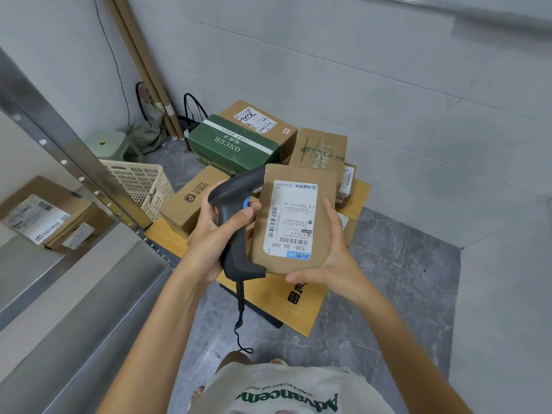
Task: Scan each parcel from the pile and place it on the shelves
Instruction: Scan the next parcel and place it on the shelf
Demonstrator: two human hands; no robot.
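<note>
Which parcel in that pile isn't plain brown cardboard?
The green box, printed ONCUR in white, lying at the back of the pile beside the box marked 702. Every other parcel there is brown.

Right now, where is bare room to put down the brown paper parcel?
The grey metal shelf is bare in front of its two cardboard boxes. The low wooden table is crowded with cardboard cartons; only its near corner is free.

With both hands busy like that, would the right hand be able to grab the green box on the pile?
Probably not right now. The right hand is holding up the brown paper parcel, which also sits between it and the green box. The left hand grips the scanner, so neither hand is free.
</note>
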